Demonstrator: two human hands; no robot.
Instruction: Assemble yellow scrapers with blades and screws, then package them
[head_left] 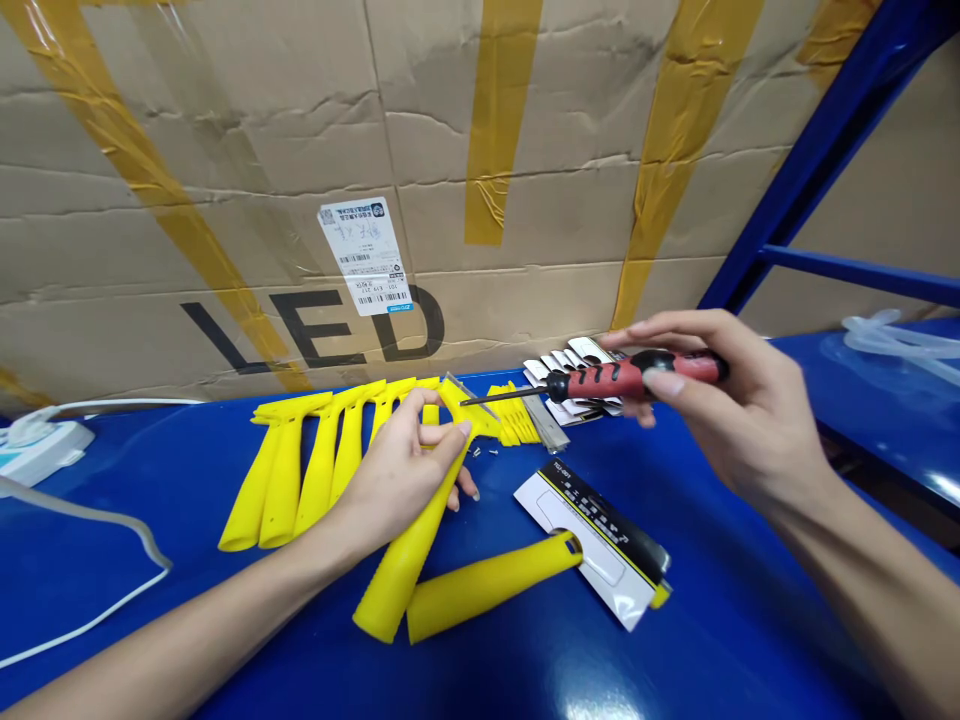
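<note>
My left hand (409,450) grips a yellow scraper (412,540) near its neck, the handle slanting down toward me. My right hand (739,400) holds a red and black screwdriver (615,380) level, its tip at the head of that scraper. Whether the tip sits in a screw is too small to tell. A metal blade edge shows along the scraper's head. A few tiny screws (480,453) lie on the blue surface just beyond my left fingers. A loose yellow handle (487,590) rests with its end by a black and white packaged card (592,545).
Several yellow scrapers (281,480) lie in a row at the left. Small yellow pieces (516,415), metal blades (546,422) and stacked cards (577,410) sit at the back, against a taped cardboard box (525,290). A power strip (45,450) with white cables stands far left; a blue frame (810,150) rises right.
</note>
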